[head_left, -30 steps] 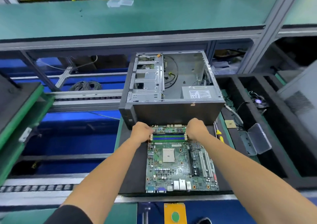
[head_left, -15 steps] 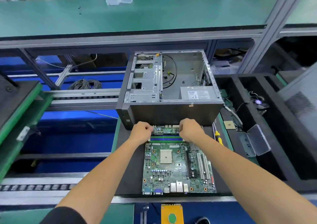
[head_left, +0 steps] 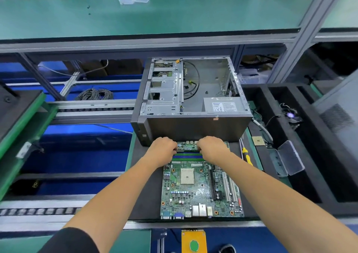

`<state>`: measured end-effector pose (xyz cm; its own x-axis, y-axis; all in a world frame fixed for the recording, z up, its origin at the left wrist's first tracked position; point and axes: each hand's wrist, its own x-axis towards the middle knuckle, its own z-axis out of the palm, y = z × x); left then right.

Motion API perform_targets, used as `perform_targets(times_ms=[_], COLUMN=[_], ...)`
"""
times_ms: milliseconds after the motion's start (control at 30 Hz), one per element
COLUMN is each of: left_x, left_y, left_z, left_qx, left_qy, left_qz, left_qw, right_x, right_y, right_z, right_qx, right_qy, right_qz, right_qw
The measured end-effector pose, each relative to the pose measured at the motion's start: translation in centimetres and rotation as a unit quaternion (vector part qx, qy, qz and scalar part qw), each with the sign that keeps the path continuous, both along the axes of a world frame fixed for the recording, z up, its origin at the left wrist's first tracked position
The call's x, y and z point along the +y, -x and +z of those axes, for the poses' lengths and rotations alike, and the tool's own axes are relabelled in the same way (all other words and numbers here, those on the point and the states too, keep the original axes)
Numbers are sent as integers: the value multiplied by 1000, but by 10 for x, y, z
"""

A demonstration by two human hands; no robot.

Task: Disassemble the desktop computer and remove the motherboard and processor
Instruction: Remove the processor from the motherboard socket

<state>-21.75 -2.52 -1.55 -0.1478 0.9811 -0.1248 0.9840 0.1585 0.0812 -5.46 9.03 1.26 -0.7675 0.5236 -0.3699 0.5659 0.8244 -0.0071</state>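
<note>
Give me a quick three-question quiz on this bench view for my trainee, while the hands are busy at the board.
1. True or false: the motherboard is still mounted inside the computer case.
2. Where does the yellow-handled screwdriver lie? A) inside the case B) on the mat right of the board C) on the green shelf
3. Fill in: the left hand and right hand both rest at the board's ____ edge, by the blue and green memory slots.

Key: 1 false, it lies flat on the dark mat in front of the case. 2 B. 3 far.
</note>
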Motion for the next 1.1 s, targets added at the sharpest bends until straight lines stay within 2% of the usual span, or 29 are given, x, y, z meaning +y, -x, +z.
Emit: perform_targets(times_ms=[200,367,467,667,833,967,1100], left_x=[-3,-3,2,17,37,54,88], left_y=[2,-2,-8,-31,-72,-124,-175], left_z=[-1,7,17,33,34,24,27], left_qx=[-34,-125,-264,-441,-522,-521,-551], left_qy=[-30,-59,-75,-76,-59,-43,-31], left_qz=[8,46,108,184,203,205,211], left_qw=[999,989,956,875,826,827,807], right_x=[1,3,5,14,32,53,84], right_y=[2,2,-5,-38,-86,-133,-182], right_z=[6,21,25,37,48,48,49], right_qx=[12,14,16,22,-5,-61,-62], right_qy=[2,49,62,106,133,163,246], right_qz=[1,-47,-64,-87,-64,-53,-76], right_qw=[1000,998,996,990,989,983,964])
